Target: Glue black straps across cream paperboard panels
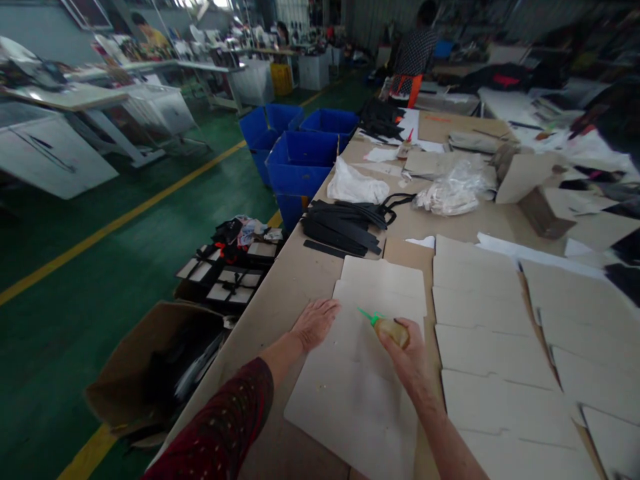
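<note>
My right hand (407,350) is wrapped round a glue bottle (391,331) with a thin green nozzle, tilted so the tip points to the upper left over pale cardboard sheets (357,387). Those sheets overlap in a column in front of me. My left hand (316,323) lies flat, fingers stretched, at the left edge of the sheets, holding nothing. A few small specks dot the lower sheet. Beyond the sheets lies a bundle of black strips (343,227).
Overlapping card pieces (493,347) cover the table's right side. A white cloth-like bundle (356,181) and a clear plastic bag (456,190) lie farther back. Left of the table stand blue bins (303,160) and an open cardboard box (135,353). Another person (414,57) stands at the far end.
</note>
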Available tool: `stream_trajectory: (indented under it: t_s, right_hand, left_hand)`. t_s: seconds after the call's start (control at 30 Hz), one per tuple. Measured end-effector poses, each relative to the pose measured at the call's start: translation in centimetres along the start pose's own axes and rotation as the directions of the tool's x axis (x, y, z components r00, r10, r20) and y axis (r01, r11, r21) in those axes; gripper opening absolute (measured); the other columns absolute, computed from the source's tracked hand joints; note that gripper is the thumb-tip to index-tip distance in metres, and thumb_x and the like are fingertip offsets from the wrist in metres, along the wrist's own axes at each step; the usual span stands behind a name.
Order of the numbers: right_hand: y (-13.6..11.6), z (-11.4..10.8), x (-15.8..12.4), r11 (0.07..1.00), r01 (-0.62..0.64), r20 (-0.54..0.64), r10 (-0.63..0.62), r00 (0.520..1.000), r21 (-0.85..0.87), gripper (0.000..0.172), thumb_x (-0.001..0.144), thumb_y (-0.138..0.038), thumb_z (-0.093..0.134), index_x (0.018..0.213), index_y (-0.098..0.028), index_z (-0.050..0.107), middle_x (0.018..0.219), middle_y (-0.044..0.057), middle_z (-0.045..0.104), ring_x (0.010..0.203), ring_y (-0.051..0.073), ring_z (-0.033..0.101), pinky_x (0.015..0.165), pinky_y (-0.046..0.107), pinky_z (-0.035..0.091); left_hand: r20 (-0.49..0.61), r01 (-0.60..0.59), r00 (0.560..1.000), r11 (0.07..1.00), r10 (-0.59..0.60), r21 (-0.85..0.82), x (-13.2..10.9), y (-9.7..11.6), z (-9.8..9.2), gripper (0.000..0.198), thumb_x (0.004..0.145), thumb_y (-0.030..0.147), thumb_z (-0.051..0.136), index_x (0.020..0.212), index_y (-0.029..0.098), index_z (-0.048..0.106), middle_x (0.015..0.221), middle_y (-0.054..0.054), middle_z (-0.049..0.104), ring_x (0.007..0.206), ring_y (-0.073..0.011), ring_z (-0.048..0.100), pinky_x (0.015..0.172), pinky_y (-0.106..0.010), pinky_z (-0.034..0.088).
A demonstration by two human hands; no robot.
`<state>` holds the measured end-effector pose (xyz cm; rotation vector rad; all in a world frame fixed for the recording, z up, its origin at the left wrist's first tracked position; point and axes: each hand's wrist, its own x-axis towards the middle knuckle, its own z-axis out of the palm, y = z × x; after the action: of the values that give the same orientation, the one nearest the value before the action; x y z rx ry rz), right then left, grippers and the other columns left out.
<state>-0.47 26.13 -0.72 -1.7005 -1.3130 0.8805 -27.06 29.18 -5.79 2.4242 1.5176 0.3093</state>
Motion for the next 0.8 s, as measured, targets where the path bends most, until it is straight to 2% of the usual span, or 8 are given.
stream_trajectory:
  t_s: [0.13, 0.23, 0.43, 0.57, 0.8]
  right_hand:
    - [-0.2, 1.1, 0.6, 0.98, 0.151, 0.07, -0.143, 0.987, -0.128, 0.04, 0.075, -0.045, 0.065, 0.107, -0.022, 0.057, 0.103, 0.005, 0.059, 0.093, 0.023, 0.058, 0.083, 0.038, 0.049]
    - [-0.3, 1.5, 0.9, 0.961, 0.217, 0.139, -0.194, 0.971, -0.174, 0.036, 0.078, -0.043, 0.062, 0.107, -0.023, 0.055, 0.104, 0.005, 0.057, 0.094, 0.022, 0.058, 0.084, 0.038, 0.049]
    - [-0.6, 2.4, 1.2, 0.932, 0.286, 0.212, -0.24, 0.947, -0.222, 0.032, 0.082, -0.04, 0.058, 0.109, -0.024, 0.053, 0.106, 0.005, 0.055, 0.094, 0.022, 0.059, 0.082, 0.037, 0.05]
    - [-1.3, 2.7, 1.5, 0.873, 0.357, 0.232, -0.291, 0.928, -0.334, 0.027, 0.083, -0.036, 0.055, 0.108, -0.025, 0.054, 0.109, 0.005, 0.056, 0.09, 0.021, 0.061, 0.076, 0.034, 0.05]
    - [-2.7, 1.4, 2.0, 0.792, 0.376, 0.28, -0.267, 0.922, -0.48, 0.024, 0.084, -0.036, 0.055, 0.106, -0.026, 0.054, 0.108, 0.004, 0.057, 0.08, 0.019, 0.061, 0.064, 0.03, 0.046]
  left_hand:
    - [-0.001, -0.021, 1.0, 1.0, 0.021, -0.017, 0.4, 0.0, 0.2, 0.04, 0.095, 0.023, 0.042, 0.134, 0.026, 0.052, 0.139, -0.003, 0.055, 0.129, -0.0217, 0.043, 0.11, -0.042, 0.035]
    - [-0.006, -0.027, 1.0, 0.999, 0.026, -0.026, 0.2, 0.0, 0.2, 0.041, 0.095, 0.022, 0.043, 0.134, 0.026, 0.053, 0.139, -0.004, 0.055, 0.129, -0.0218, 0.043, 0.11, -0.043, 0.035]
    - [-0.029, -0.015, 0.999, 0.999, 0.014, -0.039, 0.1, 0.0, 0.2, 0.04, 0.095, 0.023, 0.041, 0.134, 0.024, 0.053, 0.139, -0.005, 0.055, 0.13, -0.0214, 0.043, 0.11, -0.043, 0.035]
    - [-0.036, -0.015, 0.999, 0.999, 0.013, -0.047, 0.1, 0.1, 0.1, 0.04, 0.095, 0.022, 0.042, 0.133, 0.025, 0.054, 0.138, -0.004, 0.056, 0.13, -0.0207, 0.043, 0.11, -0.043, 0.035]
    - [-0.037, -0.01, 0.999, 0.999, 0.008, -0.052, 0.2, 0.1, 0.0, 0.038, 0.095, 0.023, 0.042, 0.131, 0.025, 0.055, 0.138, -0.004, 0.056, 0.129, -0.0214, 0.044, 0.109, -0.043, 0.036]
